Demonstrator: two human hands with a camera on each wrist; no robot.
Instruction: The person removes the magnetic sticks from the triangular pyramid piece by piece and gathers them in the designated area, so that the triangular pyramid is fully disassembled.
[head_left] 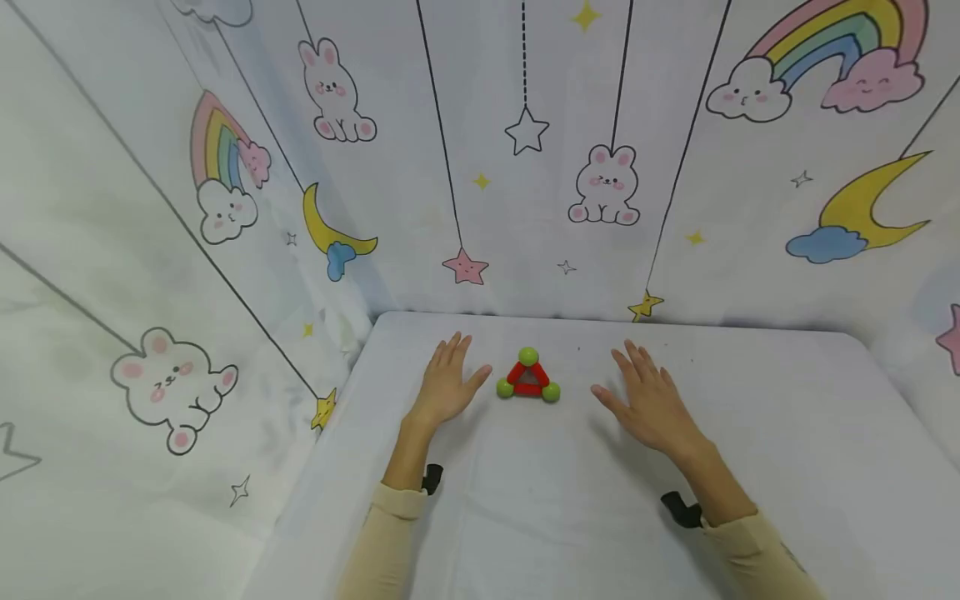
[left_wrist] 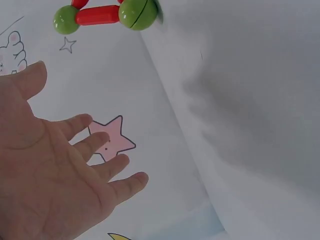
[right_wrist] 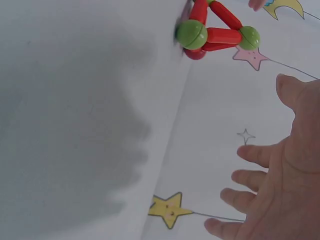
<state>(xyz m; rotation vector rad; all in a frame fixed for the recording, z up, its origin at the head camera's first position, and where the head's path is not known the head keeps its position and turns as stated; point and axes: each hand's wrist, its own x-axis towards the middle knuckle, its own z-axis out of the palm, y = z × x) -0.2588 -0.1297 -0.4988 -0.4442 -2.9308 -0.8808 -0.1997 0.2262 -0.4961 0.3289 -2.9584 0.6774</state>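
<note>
A small frame of red rods and green balls [head_left: 527, 390], like a magnetic building toy, stands on the white table, triangular as seen from the head. The left hand [head_left: 444, 387] is held to its left, fingers straight and thumb spread toward it, without touching. On the other side the right hand [head_left: 651, 404] is likewise spread, palm toward the toy and farther from it. A green ball [left_wrist: 138, 13] and a red rod show at the top of the left wrist view. The right wrist view also shows a dark red ball [right_wrist: 195, 53] low on the frame.
White cloth covers the table [head_left: 525, 500]. Behind it hangs a white curtain [head_left: 405, 208] printed with rabbits, stars, moons and rainbows, continuing along the left side. A black wrist mount [head_left: 681, 510] sits by the right sleeve, another [head_left: 432, 479] by the left.
</note>
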